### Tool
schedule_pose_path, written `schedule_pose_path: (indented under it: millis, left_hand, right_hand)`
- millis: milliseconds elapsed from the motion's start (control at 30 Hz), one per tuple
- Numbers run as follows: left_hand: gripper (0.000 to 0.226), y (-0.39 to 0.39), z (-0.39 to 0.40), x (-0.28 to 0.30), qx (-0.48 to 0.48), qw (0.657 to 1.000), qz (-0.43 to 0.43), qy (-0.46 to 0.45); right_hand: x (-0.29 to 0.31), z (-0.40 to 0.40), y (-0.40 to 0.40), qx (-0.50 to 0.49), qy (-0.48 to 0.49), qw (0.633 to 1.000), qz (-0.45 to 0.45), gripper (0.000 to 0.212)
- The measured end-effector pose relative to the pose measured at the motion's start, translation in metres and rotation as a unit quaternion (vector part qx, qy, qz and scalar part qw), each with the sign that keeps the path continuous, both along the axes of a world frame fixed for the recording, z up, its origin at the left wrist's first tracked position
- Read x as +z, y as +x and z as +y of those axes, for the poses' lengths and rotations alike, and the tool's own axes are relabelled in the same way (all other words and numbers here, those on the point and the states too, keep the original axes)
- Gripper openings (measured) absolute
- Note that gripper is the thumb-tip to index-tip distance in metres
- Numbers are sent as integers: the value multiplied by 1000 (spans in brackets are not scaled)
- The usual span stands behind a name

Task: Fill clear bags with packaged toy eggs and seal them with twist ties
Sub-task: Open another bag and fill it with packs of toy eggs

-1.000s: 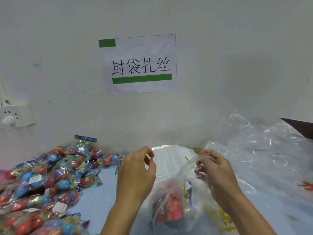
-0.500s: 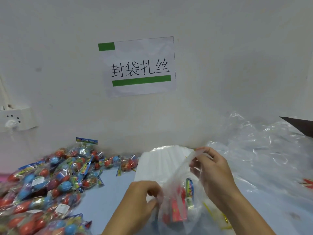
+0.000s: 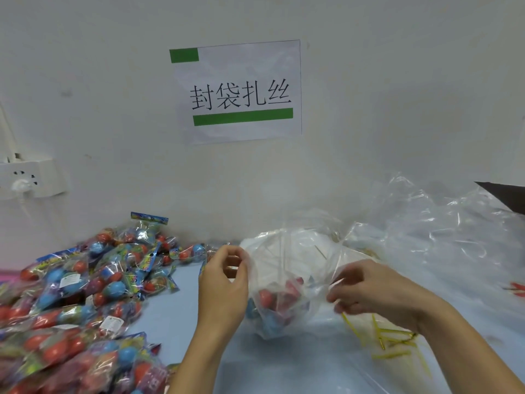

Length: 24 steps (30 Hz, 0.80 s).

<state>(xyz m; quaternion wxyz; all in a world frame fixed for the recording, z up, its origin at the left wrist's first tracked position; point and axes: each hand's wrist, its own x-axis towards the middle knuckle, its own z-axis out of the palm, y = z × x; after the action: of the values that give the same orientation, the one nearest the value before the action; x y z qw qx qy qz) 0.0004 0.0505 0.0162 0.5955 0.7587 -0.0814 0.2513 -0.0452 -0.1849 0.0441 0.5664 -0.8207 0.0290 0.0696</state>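
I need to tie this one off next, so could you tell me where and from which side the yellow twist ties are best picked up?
Take one of the twist ties by its free far end, pinching from above. They lie flat and loosely crossed on the table just under the right hand, so a thin strip lifts best by a tip clear of the others.

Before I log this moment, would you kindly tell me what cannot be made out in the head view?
- Number of packs in the clear bag: crumpled, glaring plastic blurs them.
- Whether the right hand pinches a twist tie along with the bag's edge: fingers and film hide it.
- Left hand fingertips' hold on the rim: motion blur.
- Extent of the egg-pack pile: cut off by left and bottom edges.
- Count of yellow twist ties: partly under the right wrist.
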Motion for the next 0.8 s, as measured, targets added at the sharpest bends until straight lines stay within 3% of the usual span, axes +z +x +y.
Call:
schedule_pose_path:
  millis: [67, 133, 233, 367, 600, 733, 800]
  left_hand:
    - [17, 1, -2, -1, 7, 1000, -7, -12]
    - [16, 2, -5, -1, 12, 1000, -10, -25]
    - [15, 1, -5, 0, 13, 1000, -11, -20]
    - [19, 1, -3, 3, 17, 1000, -19, -9]
    - [18, -1, -6, 4, 15, 998, -47, 32]
    - [18, -3, -6, 5, -15, 999, -40, 9]
    - [17, -5, -7, 8, -36, 998, -58, 4]
  right_hand:
    - [-1, 13, -3, 95, -19, 995, 8, 7]
    - [-4, 26, -1, 104, -40, 993, -27, 4]
    - [-12, 38, 10, -2, -47, 993, -109, 17]
    - [-16, 34, 23, -173, 68, 964, -192, 26]
    - [-20, 30, 29, -165, 103, 961, -197, 24]
    - [-27, 32, 29, -150, 40, 976, -152, 21]
    - [-26, 32, 29, -146, 81, 976, -141, 23]
